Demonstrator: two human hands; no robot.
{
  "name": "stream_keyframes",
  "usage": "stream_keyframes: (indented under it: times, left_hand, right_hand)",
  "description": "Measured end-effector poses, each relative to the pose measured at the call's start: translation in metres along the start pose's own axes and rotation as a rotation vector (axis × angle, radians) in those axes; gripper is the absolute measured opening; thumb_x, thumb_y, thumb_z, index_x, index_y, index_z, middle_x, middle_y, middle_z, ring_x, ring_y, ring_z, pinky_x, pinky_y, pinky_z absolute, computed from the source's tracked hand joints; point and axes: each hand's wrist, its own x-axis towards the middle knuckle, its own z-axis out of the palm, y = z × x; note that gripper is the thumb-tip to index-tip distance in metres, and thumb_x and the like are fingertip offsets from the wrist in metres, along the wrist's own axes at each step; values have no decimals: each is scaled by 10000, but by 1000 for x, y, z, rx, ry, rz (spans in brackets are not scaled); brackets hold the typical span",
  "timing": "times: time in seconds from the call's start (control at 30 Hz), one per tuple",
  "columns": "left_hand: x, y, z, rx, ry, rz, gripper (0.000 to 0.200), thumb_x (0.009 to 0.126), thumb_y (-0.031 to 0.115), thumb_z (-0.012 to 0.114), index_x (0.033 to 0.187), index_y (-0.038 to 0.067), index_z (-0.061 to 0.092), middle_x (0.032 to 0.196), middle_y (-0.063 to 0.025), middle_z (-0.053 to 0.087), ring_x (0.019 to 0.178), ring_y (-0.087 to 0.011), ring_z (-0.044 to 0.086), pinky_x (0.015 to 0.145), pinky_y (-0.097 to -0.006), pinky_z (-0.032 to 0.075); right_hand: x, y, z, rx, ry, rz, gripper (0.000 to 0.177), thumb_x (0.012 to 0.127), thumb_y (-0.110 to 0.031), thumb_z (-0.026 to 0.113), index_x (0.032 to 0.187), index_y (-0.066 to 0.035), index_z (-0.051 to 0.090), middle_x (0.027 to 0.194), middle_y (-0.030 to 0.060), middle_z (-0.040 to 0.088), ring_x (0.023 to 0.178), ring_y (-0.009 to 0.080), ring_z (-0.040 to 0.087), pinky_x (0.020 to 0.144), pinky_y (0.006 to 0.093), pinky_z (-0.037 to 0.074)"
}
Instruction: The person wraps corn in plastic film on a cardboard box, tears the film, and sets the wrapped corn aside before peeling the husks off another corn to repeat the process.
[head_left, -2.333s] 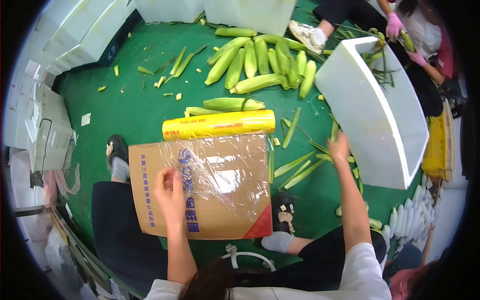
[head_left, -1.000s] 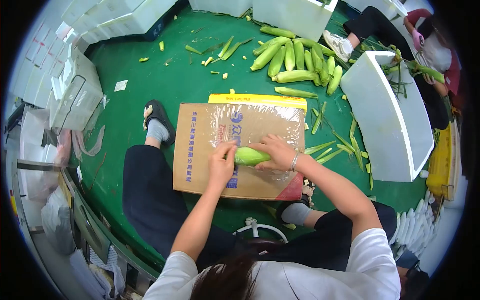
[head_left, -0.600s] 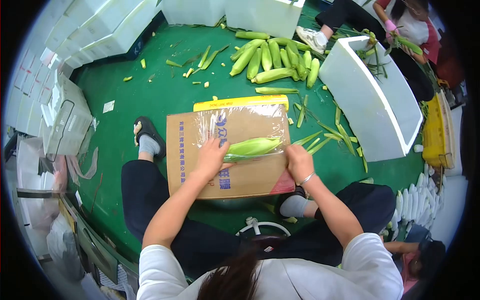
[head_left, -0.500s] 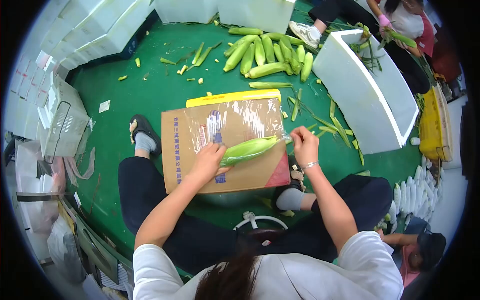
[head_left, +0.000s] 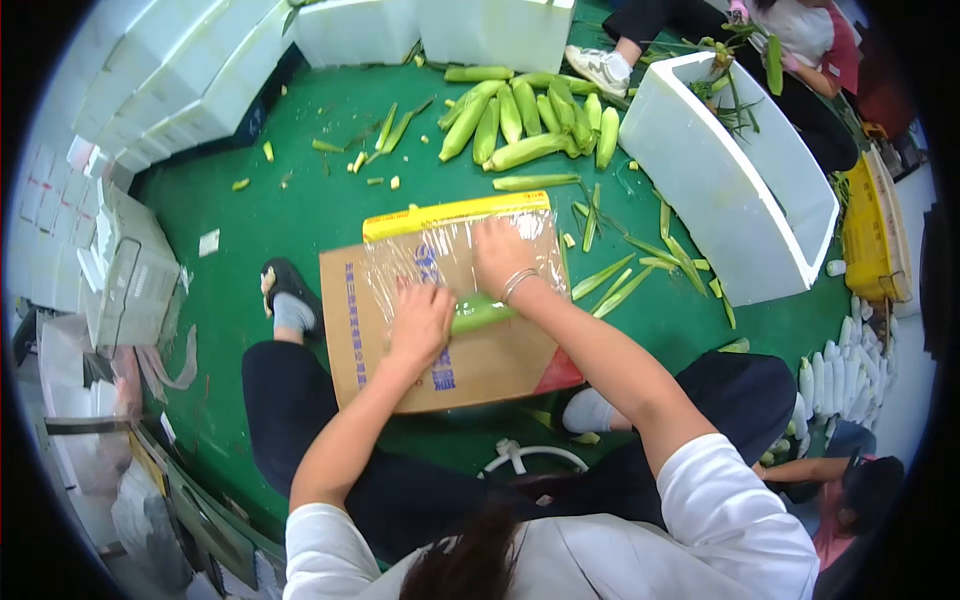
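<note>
An ear of corn in green husk lies slanted on the cardboard box, under and among clear plastic film. My left hand is closed round the left end of the ear. Above the ear, my right hand reaches across onto the film, its wrist with a bracelet covering the ear's right end. Its fingers are blurred. Along the box's far edge lies a long yellow film carton, from which the film spreads toward me.
A pile of husked-green corn ears lies on the green floor beyond the box. To the right stands a white foam box, with a co-worker behind it. Wrapped ears are stacked at far right. White crates stand left.
My right hand has moved left and away from me, from the ear's right tip to over the film. The left hand stays on the ear. The co-worker's held corn has swung upright.
</note>
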Motion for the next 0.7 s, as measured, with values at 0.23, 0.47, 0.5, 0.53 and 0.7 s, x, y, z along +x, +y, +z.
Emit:
stream_keyframes:
  times: [0.23,0.47,0.5,0.53,0.7]
  left_hand:
    - [-32,32,8,-332,-104,11,369,797,321,705,925,-11,612,869,-178,599,775,-367,596,684,-439,503]
    - [-125,119,-10,-2024,-1128,-1149,596,951,566,408,1003,13,623,706,-158,632,562,-275,616,485,-340,494]
    - [-151,137,-12,-2081,-1271,-1210,608,926,620,410,893,46,606,630,-143,574,451,-229,543,369,-294,427]
    - [-162,152,-27,-2006,-1281,-1309,574,921,603,448,901,53,608,640,-142,583,474,-225,554,399,-308,446]
    - [-174,152,-79,-1599,-1108,-1462,522,958,556,442,963,77,650,717,-50,623,582,-155,541,530,-311,440]
  right_hand:
    - [-18,-18,-3,589,-830,-192,380,952,-212,433,1292,-72,529,1284,150,572,1193,349,528,986,435,421]
    - [-89,-21,-7,258,-590,-439,581,978,-297,422,1491,-93,242,1556,92,228,1425,252,240,1141,455,225]
    - [-94,-23,-11,231,-545,-457,614,976,-336,436,1490,-70,231,1548,129,232,1426,272,230,1151,428,207]
    - [-100,-23,-13,221,-528,-456,614,976,-336,436,1490,-70,231,1548,129,232,1426,272,230,1151,428,207]
    - [-199,-17,-86,810,-657,35,455,970,-415,442,937,-27,675,906,154,682,844,267,656,778,382,497]
